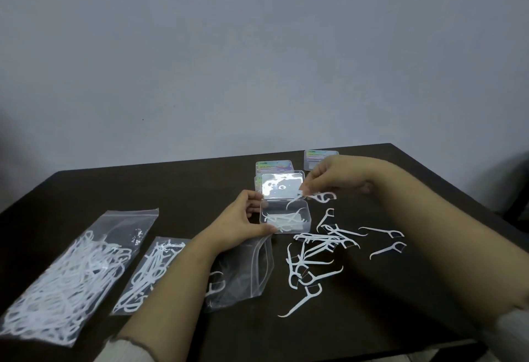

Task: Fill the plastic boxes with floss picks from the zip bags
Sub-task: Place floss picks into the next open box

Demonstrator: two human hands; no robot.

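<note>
Three zip bags lie nearest me on the dark desk [171, 187]: a full bag [71, 275] at far left, a narrower bag [148, 273] beside it, both with long axes running away from me and tilted rightward, and a nearly empty bag [243, 273] partly under my left forearm. Right of that I see a scatter of loose floss picks [315, 250], too tangled to count exactly, pointing every way. Just beyond, my left hand [243, 224] grips the left end of the open clear box [286, 218], long axis left to right, several picks inside, its lid [282, 185] standing up behind. My right hand [337, 175] pinches one pick [322, 197] over the box's right rim, fingers curled on it. Farther back sit labelled closed boxes [273, 165], a stack behind the lid, and another [315, 158] further right.
</note>
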